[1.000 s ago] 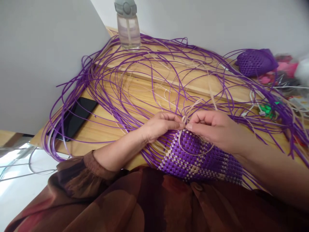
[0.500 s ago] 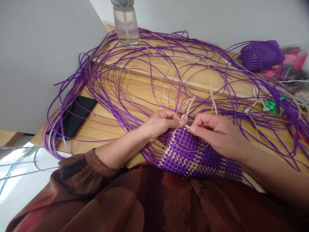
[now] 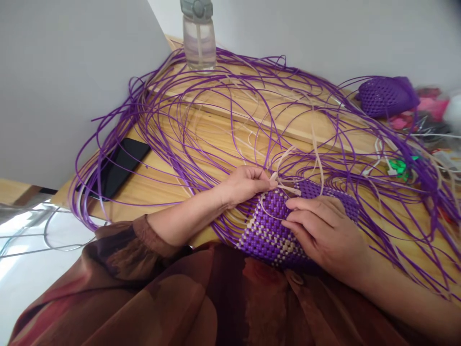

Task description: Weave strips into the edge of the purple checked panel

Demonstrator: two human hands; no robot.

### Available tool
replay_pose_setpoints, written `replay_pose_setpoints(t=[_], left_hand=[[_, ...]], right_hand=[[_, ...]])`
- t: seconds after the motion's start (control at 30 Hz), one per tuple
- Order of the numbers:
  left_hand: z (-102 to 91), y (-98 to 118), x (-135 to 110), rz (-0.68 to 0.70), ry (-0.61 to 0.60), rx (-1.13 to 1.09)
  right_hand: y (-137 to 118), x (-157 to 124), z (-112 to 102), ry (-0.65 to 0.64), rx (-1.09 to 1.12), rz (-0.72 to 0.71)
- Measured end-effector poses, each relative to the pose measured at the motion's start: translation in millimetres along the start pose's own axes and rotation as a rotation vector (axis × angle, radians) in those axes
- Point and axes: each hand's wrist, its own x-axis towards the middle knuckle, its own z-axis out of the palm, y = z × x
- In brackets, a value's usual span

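Note:
A purple and beige woven piece [image 3: 275, 226], checked in pattern, lies in front of my body with loose strands fanning out from its edges. At its upper corner my left hand [image 3: 248, 185] pinches a beige strip [image 3: 290, 189] between thumb and fingertips. My right hand [image 3: 324, 230] is over the right part of the weave, its fingers curled and the thumb near the index finger. A thin beige loop [image 3: 266, 211] runs across the weave to those fingertips. The exact grip there is partly hidden.
Long purple strands [image 3: 162, 144] spread over the wooden table [image 3: 162, 185]. A water bottle [image 3: 200, 45] stands at the back; a black phone [image 3: 120, 168] lies left under strands. To the right are a purple mesh pouch [image 3: 389, 96], a white cable [image 3: 376, 156] and a green item [image 3: 399, 167].
My right hand has moved down and right, away from my left fingertips, and the beige loop has become smaller. My left hand keeps its pinch. The view has shifted slightly.

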Motion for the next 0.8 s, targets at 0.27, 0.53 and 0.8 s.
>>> replay_pose_setpoints(t=[0.27,0.53,0.8], left_hand=[[-1.1,-5,1,0.133,-0.015,0.167],[-2.4,-1,1,0.147,-0.012,0.218],[-5.1,-4,4,0.127,-0.024,0.196]], right_hand=[[5,11,-45,-0.15,-0.406,-0.191],[-10,46,-56,-0.363,-0.099,-0.239],[8,69,-71,-0.258,-0.215,-0.463]])
